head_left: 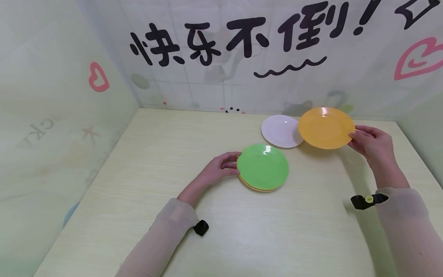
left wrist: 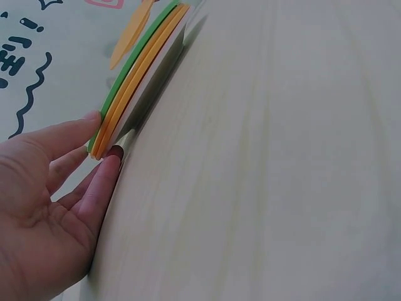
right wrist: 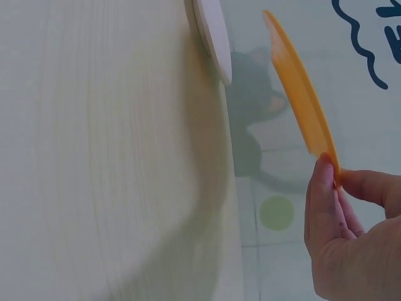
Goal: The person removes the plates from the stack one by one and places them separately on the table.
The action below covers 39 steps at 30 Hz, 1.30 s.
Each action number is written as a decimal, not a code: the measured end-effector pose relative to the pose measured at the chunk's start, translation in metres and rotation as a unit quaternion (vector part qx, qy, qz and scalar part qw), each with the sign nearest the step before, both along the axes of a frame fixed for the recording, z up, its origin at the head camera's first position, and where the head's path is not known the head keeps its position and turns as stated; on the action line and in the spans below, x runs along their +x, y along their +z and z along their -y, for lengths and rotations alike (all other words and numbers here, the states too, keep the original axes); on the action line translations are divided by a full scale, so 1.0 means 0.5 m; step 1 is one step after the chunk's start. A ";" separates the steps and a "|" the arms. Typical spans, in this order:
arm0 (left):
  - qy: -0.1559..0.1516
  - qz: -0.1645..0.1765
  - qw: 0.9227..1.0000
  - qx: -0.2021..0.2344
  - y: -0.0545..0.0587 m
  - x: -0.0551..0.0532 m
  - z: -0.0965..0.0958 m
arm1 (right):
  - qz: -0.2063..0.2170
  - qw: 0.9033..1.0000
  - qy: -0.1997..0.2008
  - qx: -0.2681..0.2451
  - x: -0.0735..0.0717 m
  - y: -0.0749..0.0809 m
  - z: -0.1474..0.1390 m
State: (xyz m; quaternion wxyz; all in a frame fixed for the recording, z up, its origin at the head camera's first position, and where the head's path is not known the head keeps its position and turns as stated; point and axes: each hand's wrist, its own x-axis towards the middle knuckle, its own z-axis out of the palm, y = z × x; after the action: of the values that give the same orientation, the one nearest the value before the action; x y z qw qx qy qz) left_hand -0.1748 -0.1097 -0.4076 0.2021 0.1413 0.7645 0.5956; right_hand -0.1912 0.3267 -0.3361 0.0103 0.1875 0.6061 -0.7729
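My right hand pinches the right rim of an orange plate between thumb and fingers. The right wrist view has this plate tilted and raised off the table. Farther left, my left hand grips the left edge of a small stack topped by a green plate. Seen from the left wrist, the thumb lies on the green rim and fingers reach underneath, with orange plates below the green one. Between the hands, toward the back, a white plate is partly overlapped by the raised orange plate.
A pale wood-grain table carries the plates. Behind it stands a white wall covering with black lettering, and side panels flank both edges. The white plate is close to the table's back edge.
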 end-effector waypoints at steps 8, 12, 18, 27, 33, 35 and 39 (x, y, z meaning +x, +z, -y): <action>-0.006 -0.001 1.000 0.005 -0.003 -0.003 0.001 | 0.004 1.000 -0.011 0.001 -0.003 0.000 -0.003; -0.007 -0.002 1.000 0.004 -0.005 -0.004 0.001 | 0.008 1.000 -0.018 -0.009 -0.005 -0.001 -0.006; -0.003 -0.003 1.000 -0.003 -0.004 -0.004 0.001 | 0.015 0.999 -0.026 -0.011 -0.007 -0.006 -0.011; -0.005 -0.004 1.000 0.001 -0.002 -0.002 0.001 | 0.025 0.999 -0.035 -0.007 -0.005 -0.011 -0.014; -0.003 -0.006 1.000 0.001 0.000 -0.002 0.001 | 0.030 0.999 -0.042 -0.010 -0.007 -0.016 -0.017; -0.003 -0.006 1.000 -0.001 -0.002 -0.002 0.002 | 0.033 0.998 -0.046 -0.012 -0.008 -0.018 -0.018; -0.001 -0.005 1.000 -0.002 -0.003 -0.003 0.002 | 0.041 0.998 -0.052 -0.014 -0.010 -0.023 -0.021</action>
State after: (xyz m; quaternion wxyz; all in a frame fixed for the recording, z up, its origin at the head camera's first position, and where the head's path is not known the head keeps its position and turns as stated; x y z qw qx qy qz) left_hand -0.1764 -0.1105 -0.4091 0.1997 0.1445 0.7667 0.5928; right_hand -0.1960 0.3374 -0.3474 -0.0024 0.2505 0.5835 -0.7725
